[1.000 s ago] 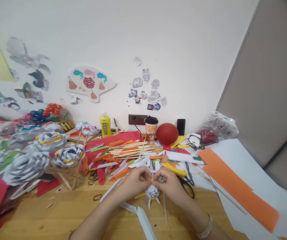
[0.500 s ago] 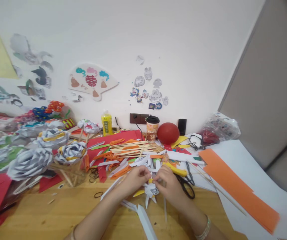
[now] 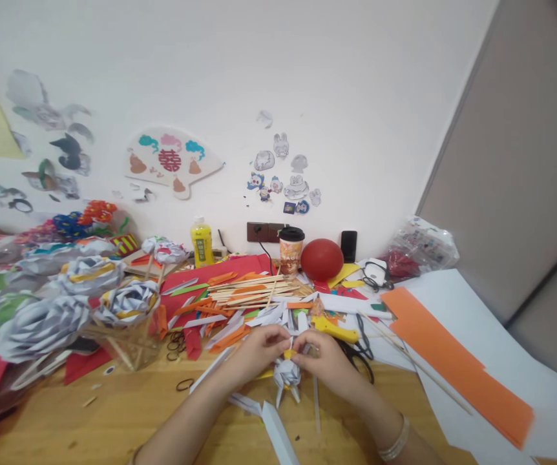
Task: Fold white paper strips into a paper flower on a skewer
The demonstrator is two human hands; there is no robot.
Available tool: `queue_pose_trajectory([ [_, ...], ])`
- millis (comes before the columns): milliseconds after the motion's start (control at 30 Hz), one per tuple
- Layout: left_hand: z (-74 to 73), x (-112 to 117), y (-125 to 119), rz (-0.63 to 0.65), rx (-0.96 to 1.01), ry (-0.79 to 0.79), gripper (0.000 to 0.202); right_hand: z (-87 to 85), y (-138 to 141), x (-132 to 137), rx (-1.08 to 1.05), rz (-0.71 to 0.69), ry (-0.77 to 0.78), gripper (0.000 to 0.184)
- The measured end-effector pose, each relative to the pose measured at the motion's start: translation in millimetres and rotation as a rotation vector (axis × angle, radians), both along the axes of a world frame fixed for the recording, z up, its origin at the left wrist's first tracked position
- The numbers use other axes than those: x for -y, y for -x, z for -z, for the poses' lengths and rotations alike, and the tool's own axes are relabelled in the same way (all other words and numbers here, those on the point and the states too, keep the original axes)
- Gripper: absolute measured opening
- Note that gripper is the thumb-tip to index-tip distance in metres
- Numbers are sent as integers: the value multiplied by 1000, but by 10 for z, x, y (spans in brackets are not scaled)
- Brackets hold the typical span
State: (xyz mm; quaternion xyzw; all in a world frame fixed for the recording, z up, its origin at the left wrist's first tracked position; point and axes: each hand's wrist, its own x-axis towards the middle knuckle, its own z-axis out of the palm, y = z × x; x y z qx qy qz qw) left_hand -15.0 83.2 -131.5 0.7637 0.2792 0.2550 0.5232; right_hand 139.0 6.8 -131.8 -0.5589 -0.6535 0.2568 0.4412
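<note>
A small folded paper flower (image 3: 287,373), white with some yellow, is between my two hands, low over the wooden table. My left hand (image 3: 267,349) pinches its upper part from the left, fingers curled together. From the right, my right hand (image 3: 321,355) pinches the same spot near a yellow bit of paper. The fingertips almost meet, so exactly what each one grips is partly hidden. White folded points hang from the flower toward me. A long white paper strip (image 3: 278,436) lies on the table just in front of it.
Black-handled scissors (image 3: 358,365) and a yellow cutter (image 3: 335,329) lie right of my hands. Wooden sticks (image 3: 249,292) and coloured strips are heaped behind. Finished paper flowers (image 3: 46,326) crowd the left. A red balloon (image 3: 322,259) and a cup (image 3: 291,252) stand near the wall.
The flower has turned, its white points now hanging more downward. Both hands stay pinched at it, and the whole view has shifted slightly.
</note>
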Motion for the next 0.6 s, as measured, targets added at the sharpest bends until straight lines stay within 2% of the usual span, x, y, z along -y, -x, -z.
queue_pose_trajectory([
  [167, -18, 3, -7, -25, -21, -20, 23, -18, 47, 9, 49, 41, -51, 8],
  [300, -80, 22, 38, -126, -128, -279, 13, 117, 50, -72, 35, 95, -62, 8],
  [400, -125, 40, 89, -88, -255, -440, 17, 232, 41, -129, -10, 108, -37, 4],
  [600, -102, 31, 112, 1, -348, -426, 14, 263, 60, -102, -11, 57, -67, 5],
])
